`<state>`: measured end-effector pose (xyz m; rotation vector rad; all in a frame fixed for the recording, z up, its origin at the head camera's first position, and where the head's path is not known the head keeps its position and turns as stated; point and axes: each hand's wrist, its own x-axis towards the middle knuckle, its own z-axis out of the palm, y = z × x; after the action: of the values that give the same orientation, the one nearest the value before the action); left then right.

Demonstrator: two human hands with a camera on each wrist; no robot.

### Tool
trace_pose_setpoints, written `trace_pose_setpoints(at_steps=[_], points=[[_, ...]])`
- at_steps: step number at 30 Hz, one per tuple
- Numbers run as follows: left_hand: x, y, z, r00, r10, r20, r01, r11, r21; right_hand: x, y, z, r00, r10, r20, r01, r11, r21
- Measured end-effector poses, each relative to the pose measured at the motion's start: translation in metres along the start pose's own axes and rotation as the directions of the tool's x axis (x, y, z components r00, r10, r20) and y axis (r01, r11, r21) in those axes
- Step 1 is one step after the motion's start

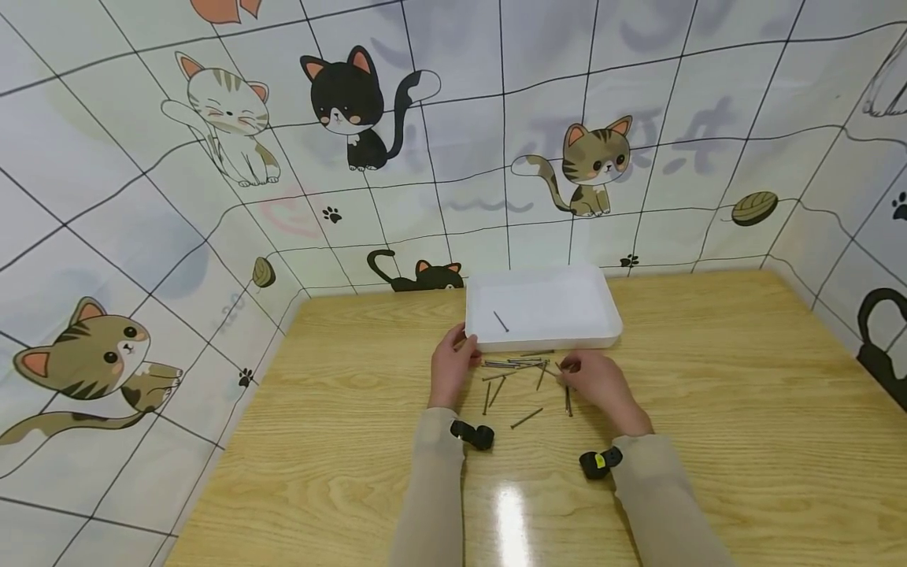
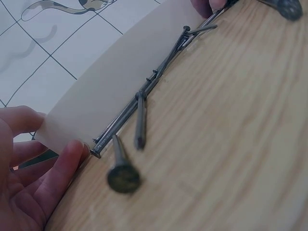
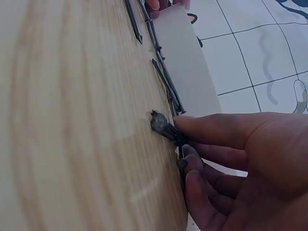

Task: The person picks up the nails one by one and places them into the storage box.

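A shallow white tray [image 1: 560,307] stands on the wooden table with a single nail [image 1: 501,321] lying inside. At its front left corner, my left hand [image 1: 451,368] grips the tray, thumb on the front wall and fingers round the side. My right hand [image 1: 594,381] is low over the table by the tray's front right, pinching a nail [image 3: 166,129] between thumb and fingers among others. Several loose nails [image 1: 499,376] are scattered between both hands, some crossed over each other. In the left wrist view, one nail's broad head [image 2: 123,178] is close to the camera.
The light wooden table [image 1: 340,441] runs back to a wall [image 1: 475,157] covered with cat drawings and grid lines. A lone nail [image 1: 527,418] lies nearer the front than the rest. Each sleeve has a black wrist camera [image 1: 472,435] strapped on.
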<state>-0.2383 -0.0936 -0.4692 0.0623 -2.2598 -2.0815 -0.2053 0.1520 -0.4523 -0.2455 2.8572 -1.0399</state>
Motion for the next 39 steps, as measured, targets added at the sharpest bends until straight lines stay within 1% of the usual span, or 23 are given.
trace_pose_setpoints(at_steps=[5, 10, 19, 25, 32, 36, 39], points=[[0.006, -0.016, 0.001, 1.0, -0.005, -0.025, 0.005, 1.0, 0.031, -0.003, -0.003, 0.0, 1.0, 0.015, 0.007, -0.015, 1.0, -0.021], [0.005, -0.015, 0.002, 1.0, 0.008, -0.028, -0.007, 0.999, 0.04, -0.004, -0.003, 0.001, 1.0, 0.031, 0.001, -0.031, 0.999, -0.043], [0.007, -0.017, 0.002, 1.0, 0.011, -0.023, -0.01, 0.999, 0.044, -0.003, -0.002, 0.002, 0.999, 0.03, -0.025, -0.032, 0.997, -0.069], [0.007, -0.017, 0.001, 0.999, 0.024, -0.034, -0.022, 0.999, 0.041, -0.002, -0.004, 0.001, 0.999, 0.03, -0.043, -0.033, 0.997, -0.069], [0.007, -0.018, 0.001, 0.999, 0.015, -0.038, -0.013, 0.999, 0.038, -0.002, -0.004, 0.003, 0.999, 0.02, -0.033, -0.023, 0.997, -0.071], [0.007, -0.018, 0.001, 0.999, 0.022, -0.038, -0.02, 0.999, 0.04, -0.003, -0.004, 0.002, 0.999, 0.019, -0.042, -0.022, 0.997, -0.069], [0.007, -0.018, 0.002, 0.999, 0.028, -0.04, -0.027, 0.999, 0.039, -0.004, -0.007, 0.001, 0.999, 0.018, -0.029, -0.02, 0.996, -0.085]])
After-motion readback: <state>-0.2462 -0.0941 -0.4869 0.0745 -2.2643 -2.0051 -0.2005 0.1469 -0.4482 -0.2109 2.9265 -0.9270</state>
